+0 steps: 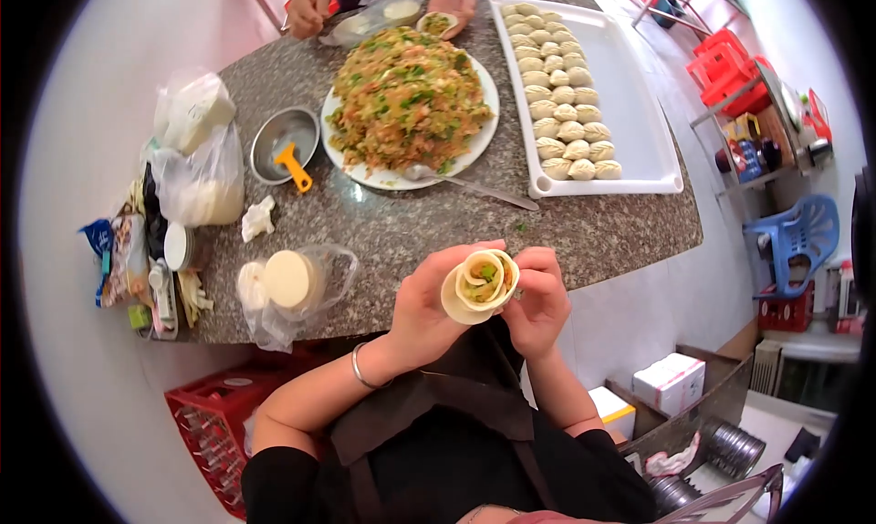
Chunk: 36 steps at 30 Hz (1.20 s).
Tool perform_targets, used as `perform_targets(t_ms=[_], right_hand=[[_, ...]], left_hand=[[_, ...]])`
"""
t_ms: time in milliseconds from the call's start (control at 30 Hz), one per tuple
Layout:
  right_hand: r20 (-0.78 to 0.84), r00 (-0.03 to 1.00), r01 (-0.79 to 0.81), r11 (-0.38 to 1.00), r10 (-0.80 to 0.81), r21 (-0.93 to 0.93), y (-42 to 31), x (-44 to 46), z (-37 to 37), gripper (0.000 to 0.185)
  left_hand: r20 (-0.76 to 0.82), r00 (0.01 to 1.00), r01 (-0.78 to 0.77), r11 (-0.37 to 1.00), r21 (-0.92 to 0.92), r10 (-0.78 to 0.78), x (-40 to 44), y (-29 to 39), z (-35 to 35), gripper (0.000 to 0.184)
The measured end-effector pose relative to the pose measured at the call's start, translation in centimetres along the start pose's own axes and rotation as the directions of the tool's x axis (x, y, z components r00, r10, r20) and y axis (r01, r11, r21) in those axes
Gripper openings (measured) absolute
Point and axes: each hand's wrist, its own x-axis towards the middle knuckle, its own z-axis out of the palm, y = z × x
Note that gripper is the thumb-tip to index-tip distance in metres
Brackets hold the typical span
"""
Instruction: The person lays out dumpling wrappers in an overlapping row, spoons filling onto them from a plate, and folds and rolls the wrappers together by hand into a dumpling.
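A partly folded dumpling [481,284] is held up over the table's near edge, its pale wrapper curled around a green and orange filling that shows at the open top. My left hand [427,291], with a bangle at the wrist, is closed around its left side. Fingers of my right hand [536,303] pinch its right edge. Beyond my hands, a white plate [365,175] bears a large mound of chopped filling [406,99]. A metal spoon [474,191] rests on the plate's rim, its handle over the tabletop.
A white tray [630,95] with rows of pleated dumplings [566,113] lies at right. Round wrappers [292,279] in plastic sit near left, beside a metal bowl [285,145] with an orange-handled peeler [294,166]. Across the table, another person's hand [454,8] holds a filled wrapper [436,24].
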Motion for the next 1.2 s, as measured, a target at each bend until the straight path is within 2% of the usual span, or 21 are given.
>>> perform_targets(t_ms=[67,133,167,233,367,433,567,633,667,733,767,833,867,933,967,1000,1067,1133,1200], right_hand=[[0.027,1.0,0.002,1.0,-0.002,-0.004,-0.4,0.8,0.2,0.042],[0.181,0.983,0.04,0.998,-0.032,-0.042,-0.9,1.9,-0.3,0.037],[0.192,0.981,0.038,0.998,-0.029,-0.045,-1.1,2.1,-0.2,0.037],[0.222,0.975,0.006,0.996,0.014,-0.089,-1.4,2.2,0.1,0.032],[0.22,0.975,-0.01,0.998,0.024,-0.065,-1.4,2.1,2.1,0.03],[0.204,0.979,0.022,0.994,0.001,-0.11,-1.6,2.1,3.2,0.029],[0.221,0.975,0.081,0.969,-0.028,-0.234,-2.1,2.2,4.5,0.028],[0.302,0.952,0.148,0.939,-0.05,-0.31,-2.2,2.4,4.7,0.031],[0.308,0.95,0.147,0.936,-0.044,-0.32,-2.5,2.6,4.5,0.031],[0.439,0.896,0.114,0.92,0.068,-0.374,-3.1,3.2,4.0,0.038],[0.447,0.892,0.113,0.919,0.074,-0.378,-3.1,3.4,4.1,0.038],[0.326,0.921,-0.206,0.977,0.213,-0.058,-3.0,3.9,4.3,0.065],[0.332,0.917,-0.21,0.976,0.219,-0.064,-3.3,4.3,4.8,0.065],[0.422,0.896,-0.16,0.987,0.139,0.017,-4.2,5.8,6.9,0.093],[0.525,0.846,-0.102,0.995,0.091,-0.008,-3.9,6.1,7.3,0.104],[0.537,0.834,-0.148,0.989,0.123,0.003,-4.5,6.2,8.2,0.1],[0.582,0.813,0.011,0.998,0.029,-0.065,-4.3,6.7,9.0,0.096],[0.591,0.806,0.029,0.996,0.027,-0.085,-3.9,6.2,9.1,0.094],[0.602,0.798,0.061,0.993,0.011,-0.099,-3.5,5.8,9.1,0.091]], left_hand=[[-0.034,0.999,-0.021,0.999,-0.047,0.019,-0.7,-0.2,-0.7,0.063],[0.019,1.0,-0.011,0.998,0.057,0.01,-1.2,0.3,-1.9,0.062],[0.009,1.0,-0.011,0.999,0.05,0.011,-1.3,0.7,-2.5,0.062],[0.076,0.997,-0.003,0.969,0.246,-0.017,-1.3,1.4,-3.6,0.06],[0.118,0.992,-0.078,0.975,0.209,0.054,-1.4,0.6,-5.3,0.062],[0.107,0.994,-0.04,0.998,0.043,0.035,-1.6,0.1,-5.9,0.063],[0.157,0.988,0.009,0.999,0.04,-0.015,-1.7,0.2,-7.9,0.059],[0.199,0.972,0.117,0.992,0.044,-0.123,-1.5,0.7,-8.7,0.054],[0.199,0.972,0.118,0.993,0.032,-0.122,-1.5,0.7,-9.0,0.054],[0.163,0.985,0.044,0.995,0.09,-0.059,-1.5,0.7,-9.7,0.052],[0.157,0.986,0.047,0.996,0.082,-0.059,-1.6,0.6,-10.0,0.052],[0.202,0.974,0.106,0.994,-0.03,-0.098,-1.9,0.2,-10.3,0.048],[0.197,0.975,0.109,0.993,-0.039,-0.099,-1.8,0.1,-10.4,0.048],[0.212,0.976,0.032,0.998,0.052,-0.043,-1.5,0.1,-10.4,0.048],[0.194,0.979,0.055,0.998,0.042,-0.062,-1.4,0.3,-10.2,0.047],[0.19,0.98,0.057,0.998,0.039,-0.063,-1.4,0.3,-10.1,0.047],[0.137,0.99,0.015,0.998,0.054,-0.022,-1.5,0.2,-10.1,0.045],[0.145,0.986,0.077,0.995,0.067,-0.086,-2.0,-0.5,-10.3,0.045],[0.114,0.992,-0.072,0.985,0.158,0.054,-2.1,-1.1,-10.3,0.05]])
